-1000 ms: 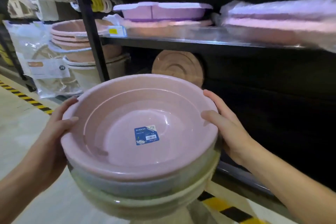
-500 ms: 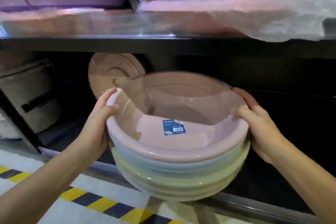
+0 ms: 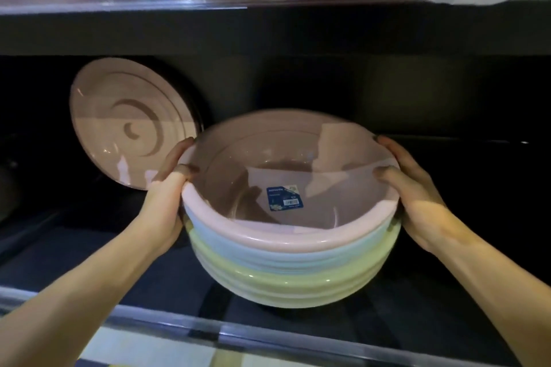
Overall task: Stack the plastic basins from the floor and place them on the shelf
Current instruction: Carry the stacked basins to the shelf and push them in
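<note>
While two hands (image 3: 162,202) grip one basin stack (image 3: 292,259), one lid (image 3: 134,125) leans behind

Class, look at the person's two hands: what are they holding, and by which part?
Both hands, left hand and right hand, hold the stack of basins by opposite sides of the pink top basin's rim.

views: one, on my head | faces: forward and down into the lower shelf (image 3: 89,250) bay | range: close, my forearms fill the lower corners | framing: upper shelf edge (image 3: 298,30) crosses the top | shared views: none
</note>
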The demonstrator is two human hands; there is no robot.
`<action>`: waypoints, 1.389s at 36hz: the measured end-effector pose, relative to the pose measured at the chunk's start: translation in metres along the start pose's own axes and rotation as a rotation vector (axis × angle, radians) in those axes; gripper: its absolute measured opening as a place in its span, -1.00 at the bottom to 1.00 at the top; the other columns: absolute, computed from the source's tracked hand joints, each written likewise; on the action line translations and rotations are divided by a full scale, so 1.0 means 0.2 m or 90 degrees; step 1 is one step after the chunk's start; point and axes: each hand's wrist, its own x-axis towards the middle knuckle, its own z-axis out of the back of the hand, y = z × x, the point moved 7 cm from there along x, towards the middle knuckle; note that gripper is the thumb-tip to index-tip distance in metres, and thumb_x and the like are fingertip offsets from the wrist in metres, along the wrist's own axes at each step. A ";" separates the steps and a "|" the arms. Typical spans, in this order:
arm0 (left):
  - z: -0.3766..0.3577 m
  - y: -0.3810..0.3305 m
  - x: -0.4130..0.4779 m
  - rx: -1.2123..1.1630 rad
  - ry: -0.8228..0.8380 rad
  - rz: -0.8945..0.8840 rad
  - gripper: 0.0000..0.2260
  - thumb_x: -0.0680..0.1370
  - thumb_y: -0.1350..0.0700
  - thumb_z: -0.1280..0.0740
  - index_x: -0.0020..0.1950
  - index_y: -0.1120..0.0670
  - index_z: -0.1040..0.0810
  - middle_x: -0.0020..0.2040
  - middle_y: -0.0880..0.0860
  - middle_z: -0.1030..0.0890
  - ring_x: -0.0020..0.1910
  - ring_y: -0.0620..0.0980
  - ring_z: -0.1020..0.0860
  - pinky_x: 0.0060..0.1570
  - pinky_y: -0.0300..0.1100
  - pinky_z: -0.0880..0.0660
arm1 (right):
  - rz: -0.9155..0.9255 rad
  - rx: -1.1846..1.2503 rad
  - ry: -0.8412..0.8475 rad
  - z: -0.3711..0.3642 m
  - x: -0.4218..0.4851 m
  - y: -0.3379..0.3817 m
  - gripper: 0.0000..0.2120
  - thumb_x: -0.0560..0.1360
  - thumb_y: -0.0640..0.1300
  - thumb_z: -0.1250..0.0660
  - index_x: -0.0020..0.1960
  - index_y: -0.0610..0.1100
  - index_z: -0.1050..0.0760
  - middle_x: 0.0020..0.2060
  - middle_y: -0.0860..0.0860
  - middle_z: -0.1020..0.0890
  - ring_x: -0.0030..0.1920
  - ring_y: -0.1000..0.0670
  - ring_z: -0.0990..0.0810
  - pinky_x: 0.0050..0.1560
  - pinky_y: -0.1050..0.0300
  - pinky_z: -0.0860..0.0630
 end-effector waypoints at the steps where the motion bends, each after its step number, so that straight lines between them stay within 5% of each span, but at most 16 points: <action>1: 0.00 0.01 0.00 0.011 0.008 0.001 -0.55 0.58 0.22 -0.16 0.36 -0.19 -0.50 0.22 0.04 -0.65 0.19 0.06 -0.63 0.19 0.03 -0.54 | 0.001 -0.001 0.002 0.00 0.00 -0.01 -0.49 0.55 -0.22 -0.30 0.41 0.20 -0.45 0.19 0.10 -0.65 0.14 0.07 -0.66 0.10 0.10 -0.57; 6: 0.01 0.06 0.03 0.032 0.019 0.012 -0.53 0.59 0.22 -0.13 0.40 -0.21 -0.45 0.25 0.02 -0.64 0.20 0.06 -0.62 0.18 0.03 -0.53 | -0.011 0.006 -0.011 0.00 0.00 -0.08 -0.50 0.56 -0.23 -0.29 0.38 0.22 -0.46 0.15 0.12 -0.66 0.09 0.06 -0.67 -0.01 0.14 -0.61; 13: 0.02 0.13 0.02 0.047 0.017 0.026 -0.51 0.53 0.20 -0.18 0.38 -0.23 -0.47 0.04 -0.10 -0.72 -0.05 -0.08 -0.71 -0.19 -0.21 -0.63 | -0.019 0.000 -0.023 0.00 -0.02 -0.16 -0.49 0.57 -0.25 -0.28 0.34 0.27 -0.48 0.20 0.07 -0.62 0.15 -0.02 -0.64 0.10 0.00 -0.61; 20: 0.06 0.16 0.01 0.052 -0.002 0.058 -0.48 0.47 0.16 -0.20 0.33 -0.31 -0.49 0.07 -0.10 -0.72 0.07 0.05 -0.66 0.18 0.06 -0.52 | -0.025 -0.035 -0.006 -0.02 -0.02 -0.18 -0.48 0.59 -0.23 -0.24 0.36 0.32 -0.43 0.23 0.09 -0.61 0.18 0.02 -0.62 0.12 0.03 -0.58; 24: 0.06 0.15 0.00 0.083 0.003 0.076 -0.52 0.55 0.15 -0.20 0.28 -0.42 -0.48 0.02 -0.10 -0.72 0.09 0.10 -0.65 0.23 0.18 -0.48 | -0.047 -0.059 0.022 -0.02 -0.03 -0.18 -0.48 0.60 -0.20 -0.24 0.36 0.38 -0.39 0.27 0.11 -0.57 0.22 0.01 -0.60 0.17 0.02 -0.57; 27: 0.06 0.11 -0.01 0.109 0.021 0.085 -0.56 0.61 0.11 -0.23 0.27 -0.45 -0.45 -0.07 -0.07 -0.72 -0.08 0.04 -0.69 -0.14 0.01 -0.65 | -0.062 -0.103 0.022 -0.02 -0.05 -0.13 -0.48 0.60 -0.16 -0.27 0.30 0.47 -0.38 0.25 0.19 -0.57 0.19 0.07 -0.59 0.11 0.10 -0.56; 29: 0.08 0.07 -0.04 0.158 0.024 0.086 -0.59 0.62 0.12 -0.24 0.28 -0.41 -0.46 -0.12 -0.03 -0.71 -0.26 -0.07 -0.67 -0.40 -0.18 -0.56 | -0.076 -0.157 0.014 -0.02 -0.06 -0.09 -0.46 0.59 -0.14 -0.31 0.31 0.48 -0.36 0.25 0.21 -0.56 0.18 0.09 -0.58 0.12 0.12 -0.54; 33: 0.15 -0.06 -0.10 0.373 0.046 0.039 -0.79 0.54 -0.04 -0.28 0.15 -0.22 -0.57 0.05 -0.07 -0.66 0.09 -0.05 -0.62 0.07 -0.12 -0.55 | -0.099 -0.341 -0.040 -0.02 -0.12 0.02 -0.49 0.58 -0.01 -0.34 0.48 0.22 -0.32 0.32 0.09 -0.54 0.21 0.02 -0.54 0.17 0.12 -0.44; 37: 0.18 -0.20 -0.24 0.694 0.099 -0.006 -0.46 0.42 -0.31 -0.20 0.35 -0.14 -0.46 0.31 0.01 -0.46 0.35 0.08 -0.41 0.28 0.13 -0.43 | -0.048 -0.615 -0.008 -0.10 -0.31 0.22 -0.50 0.60 -0.03 -0.30 0.51 -0.05 -0.34 0.30 -0.12 -0.55 0.27 -0.14 -0.55 0.17 0.11 -0.43; 44: 0.12 -0.56 -0.68 0.861 0.268 -0.061 -0.57 0.53 -0.14 -0.24 0.38 -0.10 -0.47 0.36 -0.02 -0.42 0.42 0.06 -0.33 0.26 0.06 -0.44 | -0.032 -0.831 0.110 -0.30 -0.73 0.61 -0.68 0.59 -0.10 -0.23 0.32 -0.02 -0.54 0.24 -0.01 -0.56 0.20 -0.02 -0.59 0.21 0.09 -0.52; 50: 0.07 -1.17 -1.05 0.868 0.332 -0.056 -0.62 0.55 -0.08 -0.22 0.35 -0.09 -0.50 0.33 -0.09 -0.50 0.25 0.01 -0.49 0.17 -0.03 -0.48 | -0.055 -0.863 0.160 -0.43 -1.10 1.20 -0.64 0.61 -0.10 -0.15 0.37 0.04 -0.47 0.25 0.03 -0.54 0.20 -0.05 -0.57 0.14 -0.03 -0.56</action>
